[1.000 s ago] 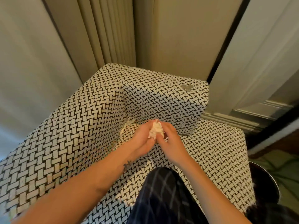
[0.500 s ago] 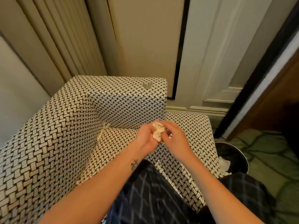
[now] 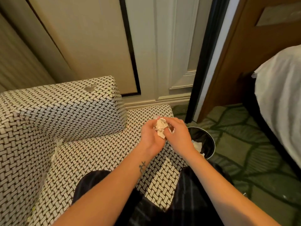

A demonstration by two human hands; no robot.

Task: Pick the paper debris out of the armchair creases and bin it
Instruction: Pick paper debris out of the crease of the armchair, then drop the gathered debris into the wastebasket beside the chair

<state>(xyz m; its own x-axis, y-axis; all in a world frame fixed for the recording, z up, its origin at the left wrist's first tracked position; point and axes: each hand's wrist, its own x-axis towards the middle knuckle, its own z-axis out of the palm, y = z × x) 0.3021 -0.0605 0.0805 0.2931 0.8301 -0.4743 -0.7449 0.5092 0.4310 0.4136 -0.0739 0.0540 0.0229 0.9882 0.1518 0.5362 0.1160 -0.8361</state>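
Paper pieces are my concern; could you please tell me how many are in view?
3: a crumpled wad between the left hand and right hand, paper in the bin, a scrap in the armchair crease. More may be hidden.

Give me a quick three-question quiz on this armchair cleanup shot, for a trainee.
1. True or false: both the left hand and the right hand hold the paper wad.
2. Where is the bin relative to the armchair? A) on its seat B) on the carpet to its right C) behind it
3. Fill in: the bin already holds white ____.
Key: 1 true; 2 B; 3 paper.
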